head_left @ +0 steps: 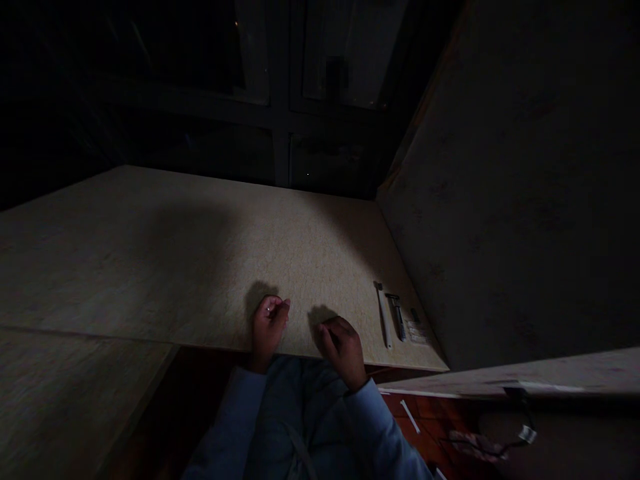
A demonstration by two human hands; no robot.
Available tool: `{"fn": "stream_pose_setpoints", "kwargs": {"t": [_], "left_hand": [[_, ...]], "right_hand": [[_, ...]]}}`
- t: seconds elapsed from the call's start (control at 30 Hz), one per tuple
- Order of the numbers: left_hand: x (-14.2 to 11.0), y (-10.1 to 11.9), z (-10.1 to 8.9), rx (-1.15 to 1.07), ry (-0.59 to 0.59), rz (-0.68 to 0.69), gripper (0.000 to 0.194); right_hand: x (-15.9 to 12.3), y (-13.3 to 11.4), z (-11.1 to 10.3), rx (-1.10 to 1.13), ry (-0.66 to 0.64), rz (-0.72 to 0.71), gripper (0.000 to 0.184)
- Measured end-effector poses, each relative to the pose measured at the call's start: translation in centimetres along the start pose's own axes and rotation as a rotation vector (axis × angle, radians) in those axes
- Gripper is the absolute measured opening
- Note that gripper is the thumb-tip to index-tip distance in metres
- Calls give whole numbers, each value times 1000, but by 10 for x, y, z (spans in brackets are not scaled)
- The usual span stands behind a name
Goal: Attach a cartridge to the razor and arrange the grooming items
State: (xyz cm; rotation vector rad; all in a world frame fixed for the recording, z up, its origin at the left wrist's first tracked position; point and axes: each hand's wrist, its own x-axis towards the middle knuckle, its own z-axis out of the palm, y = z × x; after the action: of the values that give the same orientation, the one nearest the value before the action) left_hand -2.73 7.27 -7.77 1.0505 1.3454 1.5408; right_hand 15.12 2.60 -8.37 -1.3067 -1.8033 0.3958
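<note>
My left hand (270, 325) hovers over or rests at the front edge of the pale speckled tabletop (300, 260); I cannot tell whether it touches. Its fingers curl in towards the thumb, a ring shows on one finger, and nothing is visible in it. To its right, my right hand (345, 345) is closed in a loose fist, also with no object showing. Nearest to the right hand lies a light-handled toothbrush (384, 317). Beside that are a dark razor (398, 317) and a small, dim, partly transparent packet (417, 330).
A patterned wall (500, 220) borders the table on the right. Dark window frames (283, 127) stand behind it. Another pale surface (60, 393) adjoins at lower left. On the reddish floor lie a white strip (411, 417) and a dark cable with a white tag (527, 435).
</note>
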Motion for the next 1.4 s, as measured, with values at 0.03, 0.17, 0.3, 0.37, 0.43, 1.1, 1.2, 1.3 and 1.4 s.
{"fn": "stream_pose_setpoints", "kwargs": {"t": [0.03,0.17,0.3,0.37,0.43,1.1,1.2,1.3,1.4], "left_hand": [[0,-1,0,-1,2,-3,32],[1,-1,0,-4,4,-6,33],[0,1,0,-15,2,-18,33],[0,1,0,-19,-4,-16,33],[0,2,0,-17,-10,-11,33],[0,5,0,15,-7,25,32],[0,5,0,10,-18,19,31],[1,3,0,6,-23,7,29],[2,2,0,5,-16,-5,27]], "right_hand": [[0,0,0,-3,-2,1,34],[0,1,0,0,2,-3,34],[0,1,0,-1,2,4,34],[0,1,1,-8,4,2,34],[1,1,1,-7,7,-1,33],[1,5,4,-19,1,3,36],[2,5,3,-20,2,7,36],[2,5,4,-26,8,-2,36],[1,6,5,-26,17,-4,34]]}}
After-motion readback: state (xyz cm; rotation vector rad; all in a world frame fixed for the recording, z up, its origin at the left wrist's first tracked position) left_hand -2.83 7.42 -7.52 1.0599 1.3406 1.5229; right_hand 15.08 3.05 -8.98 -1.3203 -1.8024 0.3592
